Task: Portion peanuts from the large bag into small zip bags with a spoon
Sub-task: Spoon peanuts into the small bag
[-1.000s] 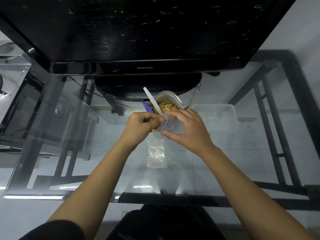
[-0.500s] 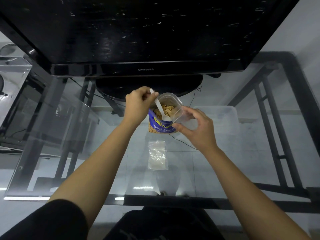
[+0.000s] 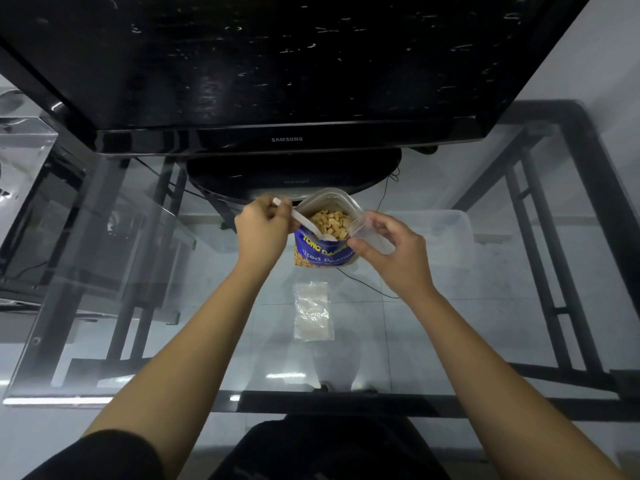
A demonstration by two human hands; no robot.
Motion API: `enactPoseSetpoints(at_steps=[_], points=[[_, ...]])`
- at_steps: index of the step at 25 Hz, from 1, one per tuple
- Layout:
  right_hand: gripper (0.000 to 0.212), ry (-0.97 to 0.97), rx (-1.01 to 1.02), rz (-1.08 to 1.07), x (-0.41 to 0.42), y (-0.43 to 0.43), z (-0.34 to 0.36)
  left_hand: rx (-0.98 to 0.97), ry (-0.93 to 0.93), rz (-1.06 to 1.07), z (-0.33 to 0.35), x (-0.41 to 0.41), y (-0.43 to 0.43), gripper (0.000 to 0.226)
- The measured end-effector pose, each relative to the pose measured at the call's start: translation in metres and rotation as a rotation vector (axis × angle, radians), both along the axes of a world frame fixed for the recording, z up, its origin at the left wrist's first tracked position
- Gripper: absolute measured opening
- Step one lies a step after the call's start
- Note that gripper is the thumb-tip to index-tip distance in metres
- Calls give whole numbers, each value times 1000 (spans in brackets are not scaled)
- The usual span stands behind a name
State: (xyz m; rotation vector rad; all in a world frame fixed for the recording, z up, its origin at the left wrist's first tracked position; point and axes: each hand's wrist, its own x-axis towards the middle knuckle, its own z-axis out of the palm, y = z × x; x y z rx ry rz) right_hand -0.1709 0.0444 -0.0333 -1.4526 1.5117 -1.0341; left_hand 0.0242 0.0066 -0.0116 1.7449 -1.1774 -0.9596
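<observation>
A large blue peanut bag (image 3: 323, 252) stands open on the glass table, peanuts (image 3: 329, 220) showing at its mouth. My left hand (image 3: 263, 230) grips the handle of a white plastic spoon (image 3: 306, 226), whose bowl dips into the bag's front edge. Just right of the bag's mouth, my right hand (image 3: 391, 251) pinches a small clear zip bag (image 3: 367, 230) and holds it open. A stack of small clear zip bags (image 3: 311, 311) lies flat on the table, nearer to me than the peanut bag.
A black monitor (image 3: 287, 64) on a round stand (image 3: 294, 174) fills the far side of the glass table (image 3: 104, 271). A clear plastic bin (image 3: 446, 233) shows through the glass on the right. A clear box (image 3: 24, 161) sits at far left. A cable (image 3: 367, 285) runs under the glass.
My hands have parted: the left one left the small bag, took the spoon's handle and tipped its bowl into the peanuts. The right one carried the small bag to the right of the peanut bag.
</observation>
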Motion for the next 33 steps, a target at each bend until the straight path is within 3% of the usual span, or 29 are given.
enactPoseSetpoints(at_steps=[7, 12, 20, 23, 27, 31, 33], points=[[50, 9, -3, -7, -6, -4, -2, 168, 338, 95, 9, -12, -14, 16], [51, 26, -31, -50, -10, -1, 3, 148, 484, 172, 3, 1, -16, 14], [57, 384, -186, 89, -19, -19, 13, 75, 556, 257, 15, 31, -27, 20], [56, 383, -226, 99, -9, -26, 14, 12, 550, 232, 38, 31, -32, 21], [58, 215, -288, 27, 10, -32, 18, -156, 289, 57, 78, 16, -27, 20], [54, -24, -335, -112, 31, -31, 23, -724, -399, -277, 118, -6, 10, 16], [51, -88, -333, -161, 35, -31, 25, -904, -534, -290, 121, -7, 20, 18]])
